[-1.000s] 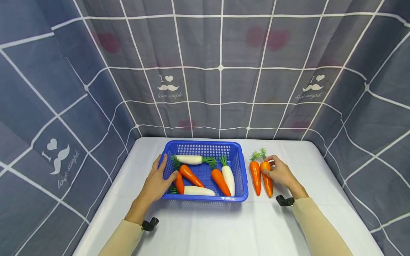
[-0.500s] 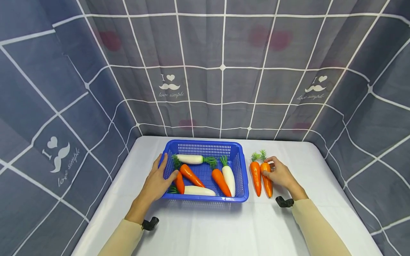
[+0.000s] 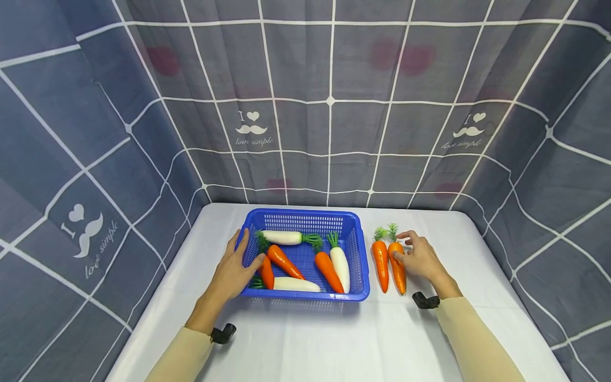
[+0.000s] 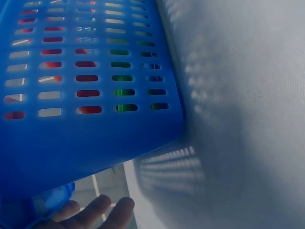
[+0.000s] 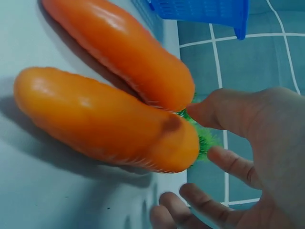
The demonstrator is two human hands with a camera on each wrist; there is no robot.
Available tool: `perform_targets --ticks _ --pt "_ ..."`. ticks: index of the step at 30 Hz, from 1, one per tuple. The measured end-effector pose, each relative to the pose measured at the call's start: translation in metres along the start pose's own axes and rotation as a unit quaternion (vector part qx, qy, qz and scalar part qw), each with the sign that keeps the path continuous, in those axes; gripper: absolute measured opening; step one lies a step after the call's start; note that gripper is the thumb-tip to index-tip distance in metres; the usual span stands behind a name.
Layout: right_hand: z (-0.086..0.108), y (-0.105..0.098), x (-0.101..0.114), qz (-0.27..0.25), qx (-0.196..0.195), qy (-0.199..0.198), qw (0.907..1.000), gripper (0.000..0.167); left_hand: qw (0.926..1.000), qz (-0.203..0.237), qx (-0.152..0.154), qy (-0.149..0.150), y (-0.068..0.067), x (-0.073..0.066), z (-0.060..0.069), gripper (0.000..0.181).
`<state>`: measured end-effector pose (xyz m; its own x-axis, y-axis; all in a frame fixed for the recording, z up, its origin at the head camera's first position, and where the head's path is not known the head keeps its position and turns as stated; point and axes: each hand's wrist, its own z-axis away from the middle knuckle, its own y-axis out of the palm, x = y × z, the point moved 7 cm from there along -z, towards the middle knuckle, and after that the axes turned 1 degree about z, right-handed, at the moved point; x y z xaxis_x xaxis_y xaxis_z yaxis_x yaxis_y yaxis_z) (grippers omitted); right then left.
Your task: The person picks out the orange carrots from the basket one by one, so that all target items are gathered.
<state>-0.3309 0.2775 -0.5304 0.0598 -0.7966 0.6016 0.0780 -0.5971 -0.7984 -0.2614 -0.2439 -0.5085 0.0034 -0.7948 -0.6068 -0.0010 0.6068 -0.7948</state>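
Observation:
The left hand (image 3: 234,273) rests on the left rim of a blue basket (image 3: 305,297), fingers spread; its fingertips (image 4: 100,205) show below the basket wall (image 4: 90,138) in the left wrist view. Inside lie orange carrots (image 3: 285,261) and white radishes (image 3: 340,265). Right of the basket, two carrots lie side by side on the white cloth. At the right one (image 3: 398,270) is the right hand (image 3: 422,259), thumb and fingers parted around its leafy end. The right wrist view shows this hand (image 5: 271,148) with a gap between it and the nearer carrot (image 5: 105,124).
A white cloth (image 3: 296,345) covers the table under the basket and the carrots. Grey-blue curtains with white grid lines (image 3: 358,127) stand behind the table and on both sides.
The right hand's fingers have parted from the right carrot and shifted slightly right. That carrot stays on the table, and the left hand keeps its place at the basket.

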Motion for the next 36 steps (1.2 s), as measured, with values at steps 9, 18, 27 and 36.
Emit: perform_targets --ticks 9,18,27,36 --pt "0.001 -0.011 0.024 0.028 -0.041 -0.023 0.9985 0.065 1.0 0.0 0.001 -0.001 0.0 0.0 0.0 0.098" --pt "0.007 -0.019 0.07 0.032 -0.062 -0.07 0.9951 0.059 1.0 0.0 0.0 -0.002 0.001 0.001 0.0 0.097" --pt "0.009 -0.013 0.123 0.066 -0.051 -0.127 0.9883 0.061 1.0 -0.001 0.001 -0.002 0.0 0.001 -0.003 0.097" --pt "0.008 0.002 0.168 0.115 -0.006 -0.183 0.9764 0.064 1.0 0.001 -0.007 0.002 0.0 0.0 -0.001 0.099"
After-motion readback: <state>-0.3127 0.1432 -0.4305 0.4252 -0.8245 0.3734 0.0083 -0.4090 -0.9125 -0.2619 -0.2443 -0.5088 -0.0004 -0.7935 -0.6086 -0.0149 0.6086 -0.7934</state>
